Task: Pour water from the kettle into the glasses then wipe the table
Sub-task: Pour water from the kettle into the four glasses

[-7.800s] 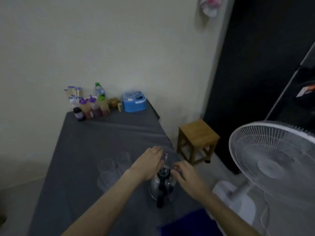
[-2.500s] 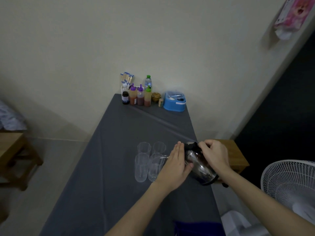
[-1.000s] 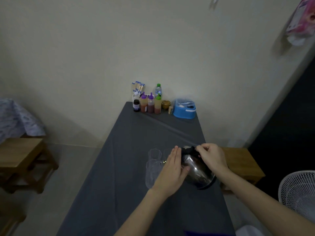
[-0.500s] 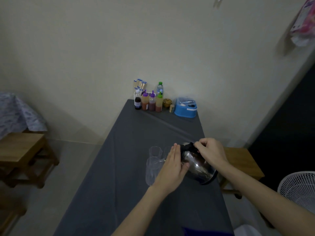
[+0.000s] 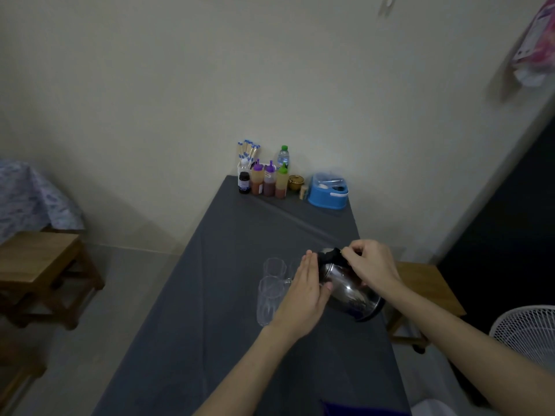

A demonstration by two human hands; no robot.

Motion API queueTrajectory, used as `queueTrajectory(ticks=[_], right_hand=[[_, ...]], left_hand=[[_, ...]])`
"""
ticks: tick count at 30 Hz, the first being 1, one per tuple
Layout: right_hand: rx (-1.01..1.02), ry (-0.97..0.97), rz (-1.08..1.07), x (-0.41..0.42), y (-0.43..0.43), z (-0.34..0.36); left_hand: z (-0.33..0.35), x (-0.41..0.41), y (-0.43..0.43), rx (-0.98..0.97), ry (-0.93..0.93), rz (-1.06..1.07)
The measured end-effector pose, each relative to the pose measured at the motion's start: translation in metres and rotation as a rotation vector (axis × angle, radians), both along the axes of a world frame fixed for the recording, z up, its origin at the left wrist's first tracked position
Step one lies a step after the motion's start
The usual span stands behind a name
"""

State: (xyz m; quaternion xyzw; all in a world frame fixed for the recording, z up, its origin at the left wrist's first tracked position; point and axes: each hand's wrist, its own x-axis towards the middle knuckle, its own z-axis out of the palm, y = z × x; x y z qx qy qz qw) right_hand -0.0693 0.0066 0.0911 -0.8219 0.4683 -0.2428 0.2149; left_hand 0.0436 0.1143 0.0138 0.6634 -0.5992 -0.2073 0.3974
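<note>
**A:** What was in front of the person?

**B:** A long table [image 5: 228, 295] under a dark grey cloth, its far end against a pale wall. A steel kettle [image 5: 350, 288] with a black top was held above the near half of the table, tilted to the left toward a cluster of clear glasses [image 5: 270, 291].

**A:** How were the hands placed?

**B:** The right hand [image 5: 371, 265] was closed around the black part at the kettle's top. The left hand [image 5: 306, 297] lay flat, fingers together and straight, pressed against the kettle's left side, between the kettle and the glasses. It gripped nothing.

**A:** Could water be seen?

**B:** That could not be told; the light was dim and the left hand hid the spout.

**A:** What else was there?

**B:** At the far end stood sauce bottles [image 5: 267, 180], a water bottle [image 5: 283, 157] and a blue tub [image 5: 328, 192]. A wooden stool [image 5: 426, 292] stood right of the table, a white fan [image 5: 528, 334] beyond it, and a wooden bench [image 5: 39, 262] on the left.
</note>
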Motion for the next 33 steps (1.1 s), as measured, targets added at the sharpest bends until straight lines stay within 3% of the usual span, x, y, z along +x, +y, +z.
queueTrajectory(ticks=[33], right_hand=[[-0.056,-0.037,-0.017,0.0069,0.0079,0.0004]], left_hand=[[-0.0029,0.0074,-0.0046,-0.015,-0.018,0.007]])
